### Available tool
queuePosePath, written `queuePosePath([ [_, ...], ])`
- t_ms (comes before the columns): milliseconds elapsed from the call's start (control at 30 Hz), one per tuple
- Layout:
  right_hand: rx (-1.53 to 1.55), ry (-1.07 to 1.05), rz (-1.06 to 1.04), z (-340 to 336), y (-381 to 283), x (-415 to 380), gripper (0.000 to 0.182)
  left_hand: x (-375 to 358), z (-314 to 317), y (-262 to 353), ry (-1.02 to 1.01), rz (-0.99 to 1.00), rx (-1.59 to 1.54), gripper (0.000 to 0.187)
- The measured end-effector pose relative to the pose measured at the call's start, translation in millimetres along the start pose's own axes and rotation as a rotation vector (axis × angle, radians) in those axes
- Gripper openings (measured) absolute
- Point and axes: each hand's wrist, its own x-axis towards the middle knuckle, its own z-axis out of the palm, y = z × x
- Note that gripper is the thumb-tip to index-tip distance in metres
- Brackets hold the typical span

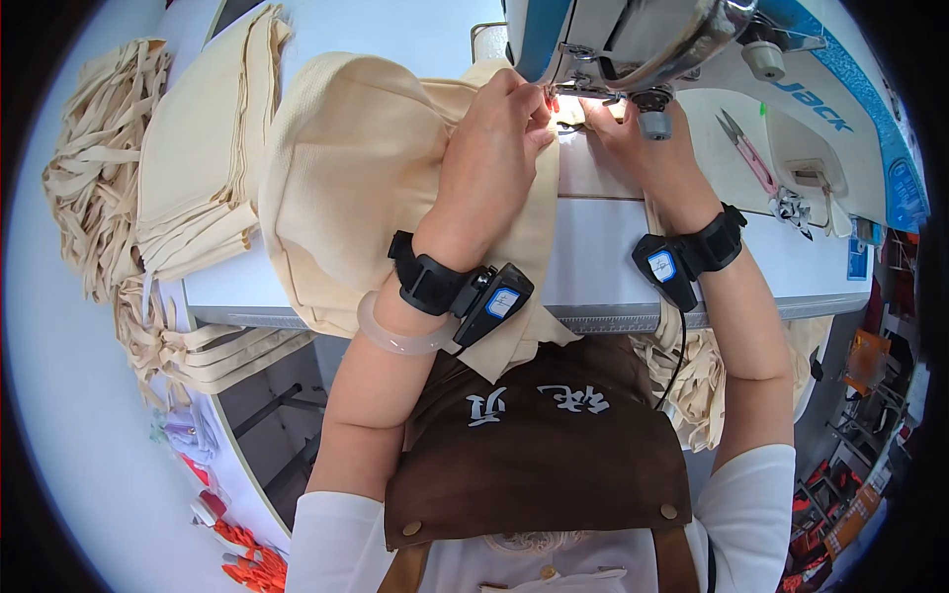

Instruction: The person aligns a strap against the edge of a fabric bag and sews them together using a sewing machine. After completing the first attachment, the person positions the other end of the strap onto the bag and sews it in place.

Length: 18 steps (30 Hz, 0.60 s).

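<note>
A large cream fabric piece (361,168), apparently a cloth bag, lies bunched on the table left of the needle and drapes over the front edge. My left hand (494,148) is closed on its right edge, fingertips pinched beside the lit needle area of the sewing machine (643,40). Across the needle, my right hand (652,148) is bent inward with its fingertips close under the machine head, partly hidden by it. A cream fabric strap (652,219) runs down from beneath this hand, which seems closed on it.
Stacked cream fabric panels (203,148) and a heap of straps (104,158) lie at the left. Pink-handled thread snips (751,158) rest on the machine bed at right. More straps (697,385) hang below the table edge (613,318).
</note>
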Motion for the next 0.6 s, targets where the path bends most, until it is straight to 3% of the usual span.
queuePosePath([
  [200, -0.001, -0.015, -0.047, 4.0, 6.7, 0.7, 0.039, 2.0, 1.0, -0.5, 0.006, -0.023, -0.043, 0.021],
  [367, 0.356, -0.055, 0.08, -0.9, 9.0, 5.9, 0.036, 3.4, 0.2, -0.9, -0.006, -0.04, -0.026, 0.025],
  [600, 0.232, -0.035, -0.013, -3.7, 8.9, 8.4, 0.04, 5.8, 1.7, -5.6, 0.015, -0.047, -0.118, 0.026],
])
